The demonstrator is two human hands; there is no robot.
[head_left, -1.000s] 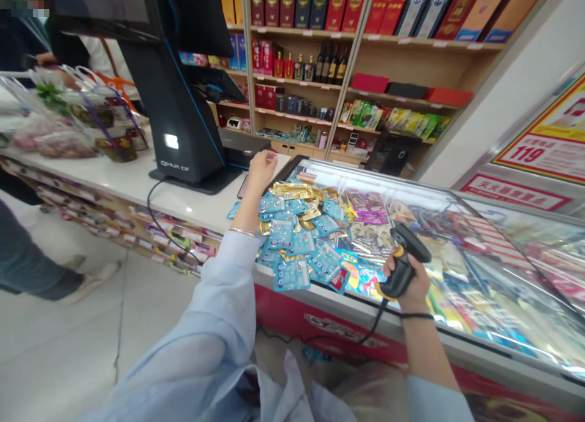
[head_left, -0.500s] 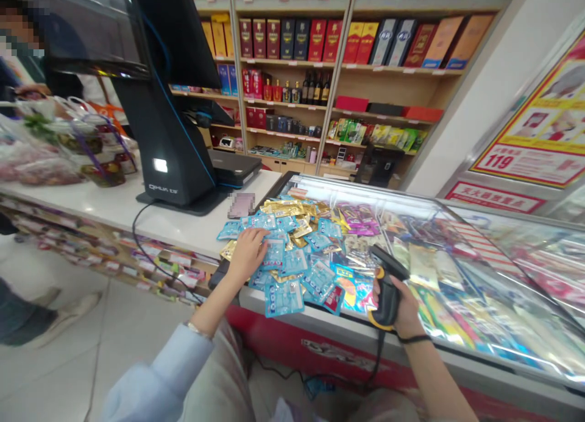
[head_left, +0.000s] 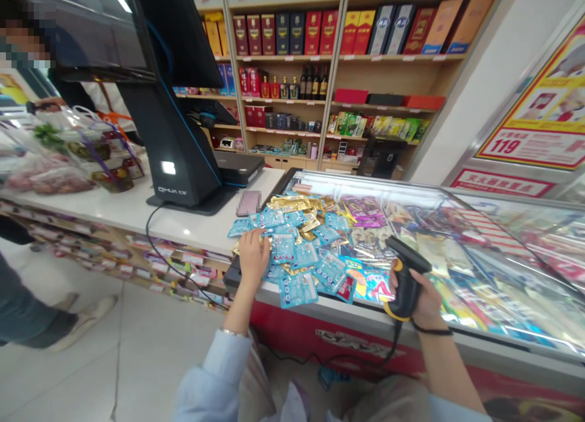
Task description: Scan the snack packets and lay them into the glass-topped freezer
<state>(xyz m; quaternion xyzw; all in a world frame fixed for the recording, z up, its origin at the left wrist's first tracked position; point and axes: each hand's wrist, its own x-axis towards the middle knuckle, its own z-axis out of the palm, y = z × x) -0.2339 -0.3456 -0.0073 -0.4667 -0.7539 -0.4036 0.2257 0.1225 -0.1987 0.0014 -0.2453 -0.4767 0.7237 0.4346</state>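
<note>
Blue snack packets (head_left: 299,288) and gold packets (head_left: 290,201) lie in a loose pile on the near left corner of the glass-topped case (head_left: 393,187). My left hand (head_left: 254,256) rests palm down on the pile's left edge, fingers spread over the packets and lifting none. On the right, my right hand (head_left: 425,297) is wrapped round a black and yellow barcode scanner (head_left: 406,282), whose head points up and left above the glass. A cable hangs from the scanner's handle. Purple packets (head_left: 368,212) show behind the pile.
A dark monitor on a stand (head_left: 183,142) occupies the white counter (head_left: 183,230) at left. Bagged produce (head_left: 59,178) sits farther left, near a person's hand (head_left: 48,104). Shelves of boxes and bottles (head_left: 292,59) rise behind. A person's leg (head_left: 27,306) shows at lower left.
The view has shifted, so the counter items appear slightly farther right. My left hand has drawn back a little along the pile's left edge. The scanner stays in my right hand.
</note>
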